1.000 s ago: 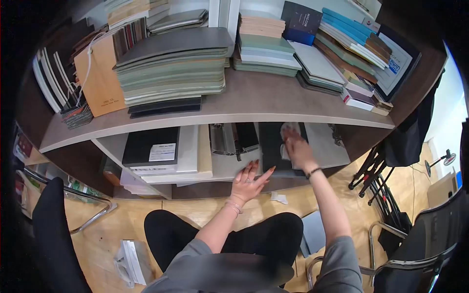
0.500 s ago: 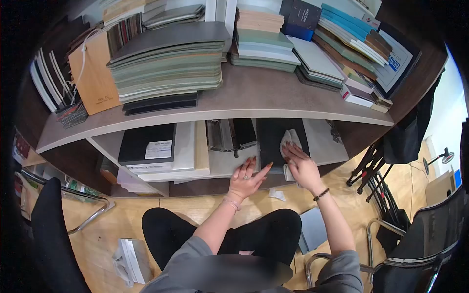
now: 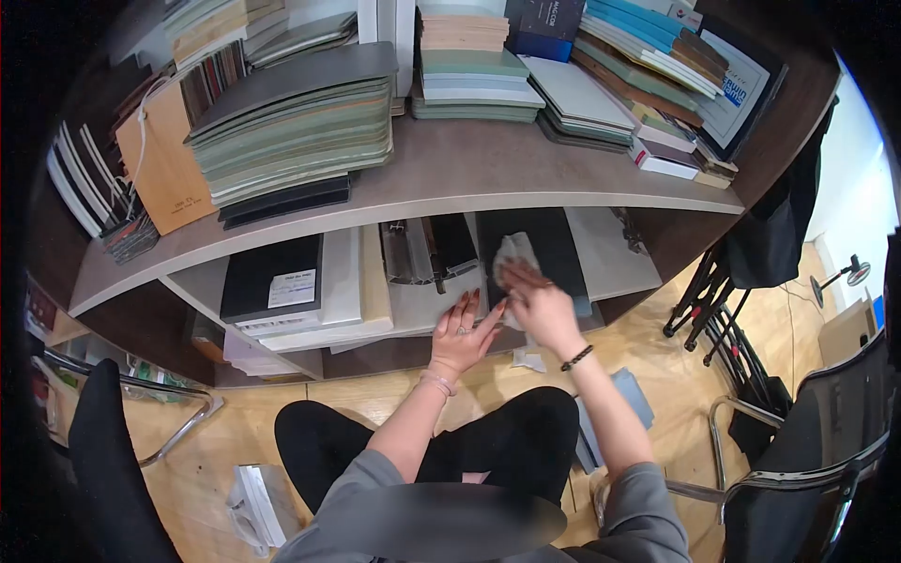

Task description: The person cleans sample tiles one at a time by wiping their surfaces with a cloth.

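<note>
My right hand (image 3: pixel 546 317) presses a pale grey cloth (image 3: pixel 513 251) onto a flat black board or folder (image 3: pixel 556 249) on the lower shelf; the fingers are a little blurred. Fingers spread, my left hand (image 3: pixel 458 342) rests at the near left corner of the black board, by the shelf's front edge. Just beyond my left hand lie dark metal profile pieces (image 3: pixel 418 255). Farther left is a black box-like item (image 3: pixel 270 272) with a white label, next to white and cream boards (image 3: pixel 347 281).
Stacked green-grey sample boards (image 3: pixel 300 141) and books fill the upper shelf (image 3: pixel 469 174). A tissue pack (image 3: pixel 258 507) and a blue-grey flat item (image 3: pixel 631 399) lie on the floor. Chairs stand left (image 3: pixel 117 460) and right (image 3: pixel 817 450); folded black stands (image 3: pixel 723 347) lean beside the cabinet.
My right hand and the cloth have slid left across the black board. My left hand stays near the board's corner. The camera view has shifted slightly.
</note>
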`<state>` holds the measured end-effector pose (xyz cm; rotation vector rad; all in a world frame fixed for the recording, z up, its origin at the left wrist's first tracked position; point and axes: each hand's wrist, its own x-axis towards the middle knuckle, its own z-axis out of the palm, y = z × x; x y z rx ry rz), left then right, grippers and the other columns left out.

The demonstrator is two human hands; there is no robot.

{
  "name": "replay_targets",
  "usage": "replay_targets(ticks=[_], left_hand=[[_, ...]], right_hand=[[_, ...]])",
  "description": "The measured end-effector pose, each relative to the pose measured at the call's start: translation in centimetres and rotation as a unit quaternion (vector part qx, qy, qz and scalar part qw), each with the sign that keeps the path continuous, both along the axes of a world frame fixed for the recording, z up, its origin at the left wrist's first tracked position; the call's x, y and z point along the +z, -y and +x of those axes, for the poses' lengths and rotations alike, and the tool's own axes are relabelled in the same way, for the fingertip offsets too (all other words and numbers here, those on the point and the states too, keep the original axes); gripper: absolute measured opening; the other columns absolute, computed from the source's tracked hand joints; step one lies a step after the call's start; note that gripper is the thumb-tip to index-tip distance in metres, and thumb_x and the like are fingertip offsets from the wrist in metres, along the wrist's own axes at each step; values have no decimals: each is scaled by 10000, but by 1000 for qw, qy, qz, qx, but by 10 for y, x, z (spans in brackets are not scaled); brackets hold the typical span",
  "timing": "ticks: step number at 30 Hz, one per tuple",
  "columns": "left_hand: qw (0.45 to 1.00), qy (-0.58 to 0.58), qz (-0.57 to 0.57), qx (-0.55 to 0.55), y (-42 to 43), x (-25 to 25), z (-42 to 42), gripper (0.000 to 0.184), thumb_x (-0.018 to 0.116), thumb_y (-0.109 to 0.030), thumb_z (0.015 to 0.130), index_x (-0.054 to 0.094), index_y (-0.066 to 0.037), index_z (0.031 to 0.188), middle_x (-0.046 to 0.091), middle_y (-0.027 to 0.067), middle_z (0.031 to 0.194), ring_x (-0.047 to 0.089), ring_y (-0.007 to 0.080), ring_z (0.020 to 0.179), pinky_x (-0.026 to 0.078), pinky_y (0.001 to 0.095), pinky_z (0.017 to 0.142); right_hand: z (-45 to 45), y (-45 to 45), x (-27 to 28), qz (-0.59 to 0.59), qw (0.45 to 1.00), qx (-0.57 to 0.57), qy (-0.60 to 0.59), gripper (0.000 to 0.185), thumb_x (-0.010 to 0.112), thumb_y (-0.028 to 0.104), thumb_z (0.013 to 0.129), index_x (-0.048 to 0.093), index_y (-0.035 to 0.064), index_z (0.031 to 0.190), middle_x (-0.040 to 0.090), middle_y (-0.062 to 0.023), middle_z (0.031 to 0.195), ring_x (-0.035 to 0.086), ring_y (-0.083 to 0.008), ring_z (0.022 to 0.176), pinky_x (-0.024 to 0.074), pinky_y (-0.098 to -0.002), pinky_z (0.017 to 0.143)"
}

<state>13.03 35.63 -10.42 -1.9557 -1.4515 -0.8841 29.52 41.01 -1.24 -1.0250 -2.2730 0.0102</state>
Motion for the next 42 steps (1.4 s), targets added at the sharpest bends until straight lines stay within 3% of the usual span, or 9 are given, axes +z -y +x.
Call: replay_targets(ticks=[2,6,8,10,12,23,32,38,42], left_hand=[[1000,7,22,-3,-1,0,1,477,583,-423,825,560,-250,1269,532,76,1264,442,208,1205,286,355,974],[1000,24,14,13,0,-5,3,541,573,-430,823,546,-130,1271,534,86,1265,453,210,1198,287,362,980],[1000,27,7,15,-3,-6,4,567,569,-432,822,539,-90,1272,535,89,1265,457,211,1195,287,364,982],[999,35,-9,5,-2,-8,1,612,563,-440,826,517,-34,1282,516,69,1313,441,200,1235,285,353,1010],[999,36,-21,-3,1,-9,2,636,559,-443,828,506,-6,1286,507,60,1338,433,194,1255,284,348,1023],[999,44,3,4,4,7,8,423,617,-352,797,588,-362,1219,547,81,1248,475,224,1160,295,367,971],[999,24,20,18,2,5,6,435,608,-353,807,580,-359,1241,547,58,1251,466,209,1157,273,351,973],[999,30,10,27,1,0,10,434,593,-352,820,573,-356,1253,538,38,1266,451,187,1177,271,345,962],[999,16,23,30,0,4,6,439,582,-353,830,563,-350,1269,530,35,1274,445,181,1182,279,333,954]], right_hand=[[26,-10,2,-90,987,-121,46,217,550,187,848,648,61,994,660,-175,937,646,-333,799,519,-444,678],[28,-1,17,-115,928,-342,-97,233,549,151,838,642,61,1032,611,-158,1159,608,-327,1007,509,-411,798],[10,10,7,-92,956,-252,-117,264,549,166,844,620,36,1062,605,-176,1160,604,-350,995,506,-415,798],[-18,30,-2,-46,992,-115,41,354,564,176,828,585,23,1146,610,-172,1135,600,-356,991,498,-421,828],[-48,42,0,161,984,-58,-50,391,578,171,796,598,43,1165,625,-155,1010,599,-326,928,483,-438,851],[54,22,-27,197,969,-140,-45,369,653,114,739,617,39,1099,619,-126,1047,587,-300,961,487,-389,846],[25,34,-8,154,970,-185,-34,266,600,117,837,620,36,1090,624,-125,1116,588,-302,1031,494,-395,861],[43,-28,0,-83,977,-194,-31,350,578,207,870,593,55,1184,582,-156,1220,560,-300,1112,478,-394,904],[35,-61,3,-40,986,-158,-13,371,587,218,865,587,76,1208,565,-160,1245,562,-319,1106,473,-399,913]])
